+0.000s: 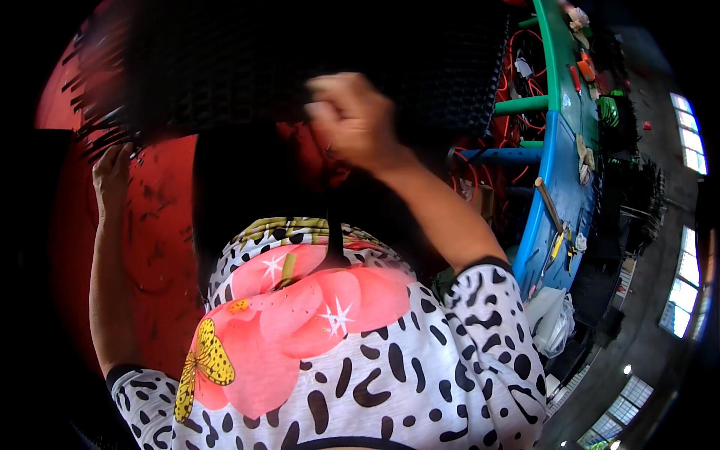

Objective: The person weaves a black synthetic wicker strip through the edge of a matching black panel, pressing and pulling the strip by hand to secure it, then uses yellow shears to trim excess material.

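Note:
A large black sheet with rows of openings and spiky, fringed strips along its left side spans the upper part of the view. At its lower left corner my left hand has its fingers closed on the ends of the strips. My right hand is raised in front of the sheet, right of the middle, with curled fingers and some motion blur. What it holds, if anything, cannot be made out. Deep shadow hides much of the sheet.
A red surface with dark scuffs lies below the sheet at left. To the right runs a curved green and blue bench bearing a wooden-handled tool, a yellow-handled tool and loose items. Red cables hang beside it. A clear plastic bag sits nearer.

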Available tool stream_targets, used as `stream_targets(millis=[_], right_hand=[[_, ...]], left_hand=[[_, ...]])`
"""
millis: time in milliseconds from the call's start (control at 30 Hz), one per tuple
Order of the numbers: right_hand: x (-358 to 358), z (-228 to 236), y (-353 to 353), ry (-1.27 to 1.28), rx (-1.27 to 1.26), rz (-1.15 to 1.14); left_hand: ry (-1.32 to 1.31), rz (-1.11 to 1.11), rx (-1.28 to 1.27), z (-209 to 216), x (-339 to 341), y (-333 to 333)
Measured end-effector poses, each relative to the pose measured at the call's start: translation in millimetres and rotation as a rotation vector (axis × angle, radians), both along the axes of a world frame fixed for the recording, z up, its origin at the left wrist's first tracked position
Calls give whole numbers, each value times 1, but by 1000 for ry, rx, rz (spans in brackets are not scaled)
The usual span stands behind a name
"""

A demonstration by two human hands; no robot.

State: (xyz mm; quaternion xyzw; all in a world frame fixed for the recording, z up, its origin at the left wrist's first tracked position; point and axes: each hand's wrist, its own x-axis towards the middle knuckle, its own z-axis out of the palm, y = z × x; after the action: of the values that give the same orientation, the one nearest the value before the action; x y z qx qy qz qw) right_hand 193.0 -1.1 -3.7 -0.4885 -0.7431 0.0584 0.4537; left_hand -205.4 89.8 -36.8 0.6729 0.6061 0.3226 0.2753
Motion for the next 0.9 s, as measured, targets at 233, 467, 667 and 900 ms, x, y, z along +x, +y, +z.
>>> stream_targets(millis=[233, 467, 667, 900], right_hand=[[214, -4, -90, -321, -254, -861], [276, -2, -110, -274, -427, -753], [279, 136, -120, -568, 1, -900], [224, 195, -93, -198, 271, -688]], left_hand=[[5, 24, -128, 7, -14, 25], [-217, 94, -173, -7, -75, 46], [-348, -19, -237, -24, -102, 53], [-375, 138, -168, -38, -155, 61]])
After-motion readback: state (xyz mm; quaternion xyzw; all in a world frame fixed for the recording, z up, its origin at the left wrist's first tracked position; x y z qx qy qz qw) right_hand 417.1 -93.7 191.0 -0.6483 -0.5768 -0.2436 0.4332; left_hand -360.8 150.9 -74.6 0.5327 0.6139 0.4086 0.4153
